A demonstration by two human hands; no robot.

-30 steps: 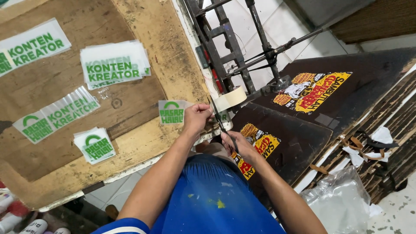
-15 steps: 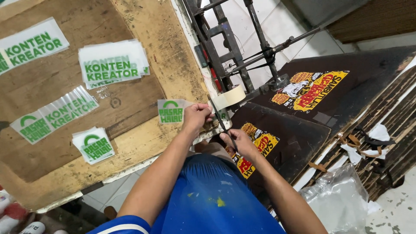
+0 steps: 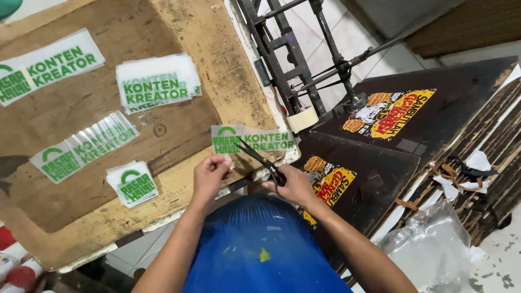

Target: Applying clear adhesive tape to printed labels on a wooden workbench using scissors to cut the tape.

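— Between the two hands, what is there?
— A green-and-white sticker strip (image 3: 252,141). Left hand (image 3: 209,174) pinches its left end, fingers closed.
— And the right hand (image 3: 293,184)?
— It grips black scissors (image 3: 260,160), blades across the strip, which lies sideways over the wooden tabletop (image 3: 179,32) edge.

We have a single view, from a camera worn on the head, looking steeply down over our own blue lap (image 3: 260,249) and forearms. It sits close, with our hands just below the middle. The wooden bench (image 3: 97,217) fills the frame from nine to twelve o'clock, a metal stand (image 3: 293,59) rises at twelve, and dark boards (image 3: 434,130) spread from two to four.
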